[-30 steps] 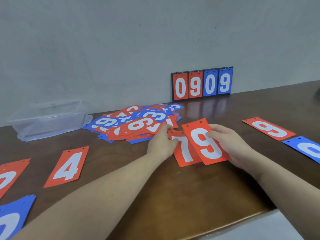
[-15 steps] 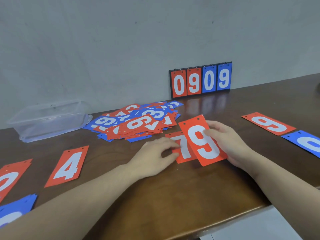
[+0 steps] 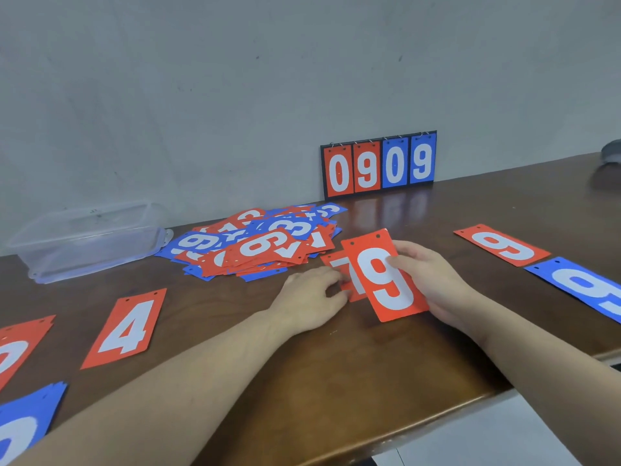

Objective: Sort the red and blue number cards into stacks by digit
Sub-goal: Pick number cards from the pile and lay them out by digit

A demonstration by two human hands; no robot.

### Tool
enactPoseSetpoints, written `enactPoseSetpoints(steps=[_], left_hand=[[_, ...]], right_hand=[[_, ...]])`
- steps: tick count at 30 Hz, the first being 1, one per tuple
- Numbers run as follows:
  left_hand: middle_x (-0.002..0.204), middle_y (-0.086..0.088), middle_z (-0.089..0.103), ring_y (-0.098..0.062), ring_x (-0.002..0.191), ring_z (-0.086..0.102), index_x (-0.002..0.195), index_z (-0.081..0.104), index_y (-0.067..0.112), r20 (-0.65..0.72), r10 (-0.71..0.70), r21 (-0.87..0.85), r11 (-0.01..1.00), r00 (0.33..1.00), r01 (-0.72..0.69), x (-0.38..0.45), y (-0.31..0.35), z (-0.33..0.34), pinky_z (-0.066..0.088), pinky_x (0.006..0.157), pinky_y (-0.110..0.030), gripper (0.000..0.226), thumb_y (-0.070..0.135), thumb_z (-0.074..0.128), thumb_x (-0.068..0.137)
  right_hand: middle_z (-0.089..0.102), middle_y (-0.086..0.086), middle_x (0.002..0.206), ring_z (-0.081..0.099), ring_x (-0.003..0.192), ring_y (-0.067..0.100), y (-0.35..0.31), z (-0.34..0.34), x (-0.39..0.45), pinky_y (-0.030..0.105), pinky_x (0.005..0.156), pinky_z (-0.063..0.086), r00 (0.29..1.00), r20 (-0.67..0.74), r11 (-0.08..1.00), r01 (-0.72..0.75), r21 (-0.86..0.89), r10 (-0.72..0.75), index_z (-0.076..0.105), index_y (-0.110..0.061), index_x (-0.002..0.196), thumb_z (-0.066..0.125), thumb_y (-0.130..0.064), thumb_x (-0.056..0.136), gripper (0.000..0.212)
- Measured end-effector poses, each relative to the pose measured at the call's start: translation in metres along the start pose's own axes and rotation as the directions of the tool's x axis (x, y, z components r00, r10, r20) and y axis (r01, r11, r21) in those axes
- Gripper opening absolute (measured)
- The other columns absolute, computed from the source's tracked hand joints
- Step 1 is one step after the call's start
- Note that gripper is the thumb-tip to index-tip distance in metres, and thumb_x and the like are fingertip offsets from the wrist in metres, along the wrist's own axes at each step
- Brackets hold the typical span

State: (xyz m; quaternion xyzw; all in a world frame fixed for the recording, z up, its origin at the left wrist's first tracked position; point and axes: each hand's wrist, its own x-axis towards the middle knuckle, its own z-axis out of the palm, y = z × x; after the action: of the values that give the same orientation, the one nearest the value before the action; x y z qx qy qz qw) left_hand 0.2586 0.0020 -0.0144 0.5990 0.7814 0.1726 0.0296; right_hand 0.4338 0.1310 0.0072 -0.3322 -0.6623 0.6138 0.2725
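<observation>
Near the middle of the table [image 3: 336,381], a little toward its front edge, the right hand [image 3: 433,284] pinches a red 9 card [image 3: 386,277] by its right long edge, thumb on the face beside the digit and fingers curled behind, so the card tilts up off the wood with its two punched holes pointing at the wall. The left hand [image 3: 312,297] lies palm down just to its left, its curled fingers [image 3: 336,280] gripping the left edge of a red 7 card [image 3: 346,275], which is tucked partly under the 9. Both forearms reach in from the front edge. Behind the hands, toward the back edge, a loose heap of red and blue cards [image 3: 258,243] lies unsorted, too overlapped to count. Toward the right edge lie one red 9 [image 3: 502,245] and one blue 9 [image 3: 584,287], side by side. Toward the left edge lie one red 4 [image 3: 126,327], a red stack [image 3: 16,344] and a blue stack [image 3: 23,422], digits cut off. A scoreboard flip stand [image 3: 379,164] showing 0909, two red panels and two blue, leans on the wall at the back edge. One clear plastic box [image 3: 90,237] sits at the back left.
</observation>
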Motion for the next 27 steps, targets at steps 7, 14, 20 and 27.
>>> enactPoseSetpoints(steps=[7, 14, 20, 27], left_hand=[[0.15, 0.013, 0.047, -0.008, 0.141, 0.038, 0.139, 0.054, 0.032, 0.024, 0.011, 0.028, 1.0, 1.0, -0.012, 0.004, 0.004, 0.001, 0.032, 0.116, -0.049, 0.039, 0.042, 0.048, 0.102], [0.149, 0.014, 0.047, -0.007, 0.137, 0.042, 0.132, 0.06, 0.031, -0.09, 0.056, -0.081, 0.995, 0.994, -0.063, 0.013, 0.023, 0.01, 0.034, 0.114, -0.043, 0.032, 0.037, 0.051, 0.101], [0.134, 0.014, 0.058, -0.003, 0.128, 0.048, 0.12, 0.066, 0.028, -0.164, 0.135, -0.123, 0.98, 0.977, -0.156, 0.023, 0.052, 0.019, 0.04, 0.107, -0.032, 0.024, 0.033, 0.055, 0.099], [0.121, 0.016, 0.059, -0.005, 0.112, 0.055, 0.113, 0.067, 0.031, -0.16, 0.137, -0.099, 0.983, 0.978, -0.154, 0.026, 0.063, 0.028, 0.046, 0.099, -0.034, 0.019, 0.031, 0.058, 0.096]], right_hand=[[0.075, -0.003, 0.102, 0.076, 0.085, 0.021, -0.007, -0.032, -0.004, 0.036, 0.067, 0.062, 0.994, 0.016, 0.98, -0.104, -0.172, 0.108, 0.063, -0.031, 0.119, 0.06, -0.025, 0.1, 0.02], [0.062, 0.001, 0.126, 0.066, 0.103, 0.021, -0.013, -0.078, -0.018, 0.035, 0.083, 0.059, 0.973, -0.145, 0.877, -0.224, -0.425, 0.179, 0.053, -0.034, 0.14, 0.056, -0.03, 0.102, 0.038], [0.062, -0.008, 0.107, 0.063, 0.091, 0.014, -0.008, -0.117, -0.043, 0.029, 0.075, 0.053, 0.965, -0.191, 0.869, -0.245, -0.43, 0.177, 0.059, -0.038, 0.127, 0.055, -0.025, 0.102, 0.028], [0.07, -0.011, 0.103, 0.064, 0.094, 0.009, 0.001, -0.127, -0.06, 0.027, 0.075, 0.052, 0.989, -0.147, 0.81, -0.098, -0.578, 0.015, 0.062, -0.04, 0.115, 0.055, -0.019, 0.1, 0.027]])
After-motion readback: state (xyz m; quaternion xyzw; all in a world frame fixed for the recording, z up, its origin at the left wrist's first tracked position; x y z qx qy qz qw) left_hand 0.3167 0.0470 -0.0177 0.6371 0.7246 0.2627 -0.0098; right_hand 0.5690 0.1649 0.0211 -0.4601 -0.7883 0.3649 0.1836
